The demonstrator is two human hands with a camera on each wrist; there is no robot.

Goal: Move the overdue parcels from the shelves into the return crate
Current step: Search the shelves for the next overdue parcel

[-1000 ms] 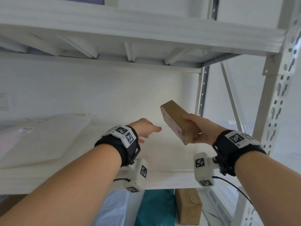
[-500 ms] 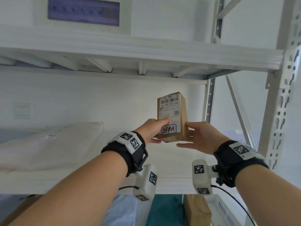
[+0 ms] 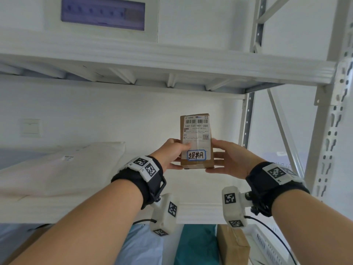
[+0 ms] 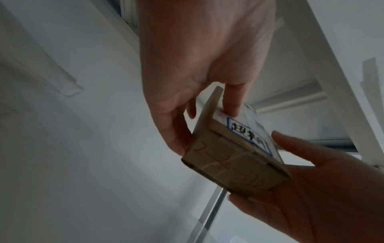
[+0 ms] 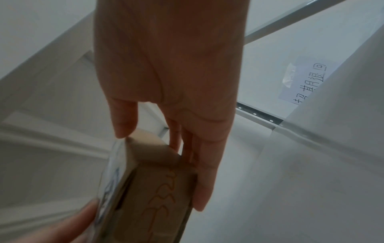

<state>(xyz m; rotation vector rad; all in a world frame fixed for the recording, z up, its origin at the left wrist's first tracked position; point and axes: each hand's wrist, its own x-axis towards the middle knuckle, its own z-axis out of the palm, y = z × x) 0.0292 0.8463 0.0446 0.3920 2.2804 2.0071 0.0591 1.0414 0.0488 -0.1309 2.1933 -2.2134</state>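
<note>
A small brown cardboard parcel (image 3: 196, 131) is held upright in front of the middle shelf, its barcode label facing me. A blue-outlined sticker (image 3: 196, 155) with handwritten characters sits low on its front. My left hand (image 3: 172, 153) pinches the parcel's left side, thumb on the label and fingers behind. My right hand (image 3: 227, 159) grips the right side, thumb at the front edge, fingers along the back. The left wrist view shows the parcel (image 4: 234, 166) from below, with orange writing on its end face. The right wrist view has the parcel (image 5: 158, 189) under my right hand (image 5: 170, 74).
A white soft mailer (image 3: 63, 169) lies on the shelf board (image 3: 198, 213) at left. The shelf upright (image 3: 328, 131) stands close on the right, the upper shelf (image 3: 172, 62) overhead. Below lie a brown box (image 3: 233, 245), a teal parcel (image 3: 194, 243) and a white slotted crate (image 3: 267, 247).
A second ago my right hand alone held the parcel tilted, end towards me. My left hand has since taken its left side, and the parcel now stands upright, label facing me.
</note>
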